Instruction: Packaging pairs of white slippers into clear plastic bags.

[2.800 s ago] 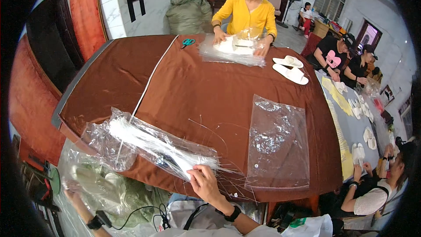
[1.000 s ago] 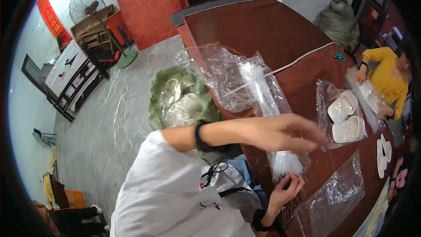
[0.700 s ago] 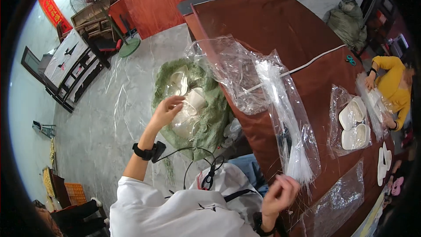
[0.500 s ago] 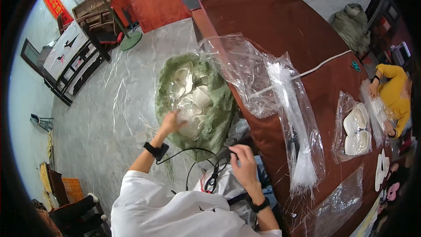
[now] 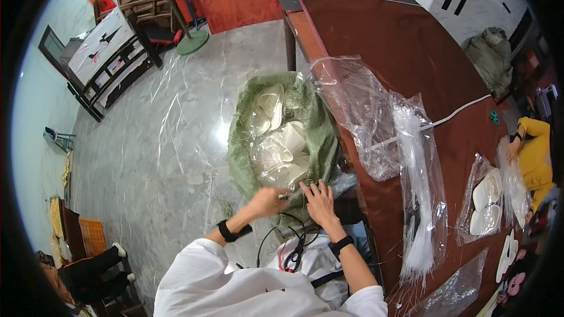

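A green woven sack (image 5: 238, 167) stands on the floor in front of me, its mouth wide. Inside lie several white slippers (image 5: 273, 147) wrapped in clear plastic. At the sack's near rim is my left hand (image 5: 265, 202), with its fingers smeared by motion. Just right of it, my right hand (image 5: 321, 205) rests on the same rim, fingers spread and nothing held. Black cables (image 5: 294, 249) hang below the hands, close to my body.
A brown-covered table (image 5: 399, 41) runs along the right. It carries a clear bag of white strands (image 5: 414, 199), bagged white slippers (image 5: 486, 196) and green scissors (image 5: 494, 117). A co-worker in a yellow top (image 5: 537, 152) handles plastic at the far side. A fan base (image 5: 192, 42) stands behind.
My left hand has drawn back from over the slippers to the sack's near rim. My right hand has moved forward onto that rim, its fingers now spread. The whole view has shifted.
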A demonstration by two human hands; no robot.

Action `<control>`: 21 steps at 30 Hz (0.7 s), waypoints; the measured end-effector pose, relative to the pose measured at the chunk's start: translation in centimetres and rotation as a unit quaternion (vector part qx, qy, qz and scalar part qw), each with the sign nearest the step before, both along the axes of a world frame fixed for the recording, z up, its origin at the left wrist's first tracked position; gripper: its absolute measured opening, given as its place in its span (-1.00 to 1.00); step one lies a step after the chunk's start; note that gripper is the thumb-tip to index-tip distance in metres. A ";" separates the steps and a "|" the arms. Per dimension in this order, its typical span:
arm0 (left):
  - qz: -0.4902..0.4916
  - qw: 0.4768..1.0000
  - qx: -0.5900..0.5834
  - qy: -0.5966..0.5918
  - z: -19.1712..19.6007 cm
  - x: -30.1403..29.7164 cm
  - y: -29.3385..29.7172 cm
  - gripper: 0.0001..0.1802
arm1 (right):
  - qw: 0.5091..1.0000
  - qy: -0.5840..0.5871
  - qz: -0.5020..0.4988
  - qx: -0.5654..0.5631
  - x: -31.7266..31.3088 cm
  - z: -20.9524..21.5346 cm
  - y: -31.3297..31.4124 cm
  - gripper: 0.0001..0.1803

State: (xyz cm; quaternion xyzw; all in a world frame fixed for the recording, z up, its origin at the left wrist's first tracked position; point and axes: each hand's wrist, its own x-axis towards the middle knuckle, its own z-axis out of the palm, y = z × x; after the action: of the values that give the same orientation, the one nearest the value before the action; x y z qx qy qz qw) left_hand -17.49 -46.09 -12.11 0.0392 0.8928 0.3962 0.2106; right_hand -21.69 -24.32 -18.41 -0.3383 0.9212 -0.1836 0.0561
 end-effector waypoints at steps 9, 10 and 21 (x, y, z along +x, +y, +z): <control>0.179 0.934 -0.220 0.217 -1.7 -11.3 -7.5 -0.48 | 0.999 0.031 -0.037 0.021 0.7 -3.9 2.9 -0.78; 0.149 0.930 -0.230 0.246 -2.1 -11.8 -8.1 -0.28 | 0.999 0.029 -0.038 0.022 0.8 -3.6 3.0 -0.78; 0.111 0.926 -0.324 0.160 -7.0 -15.1 -5.2 0.46 | 0.996 -0.007 -0.088 0.013 1.7 -2.2 4.7 -0.84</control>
State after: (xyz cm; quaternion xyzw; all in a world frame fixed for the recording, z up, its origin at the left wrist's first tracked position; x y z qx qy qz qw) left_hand -32.55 -51.28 -19.16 -0.0679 0.9930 0.0945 0.0211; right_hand -19.97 -19.62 -20.62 -0.2537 0.9493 -0.1785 0.0509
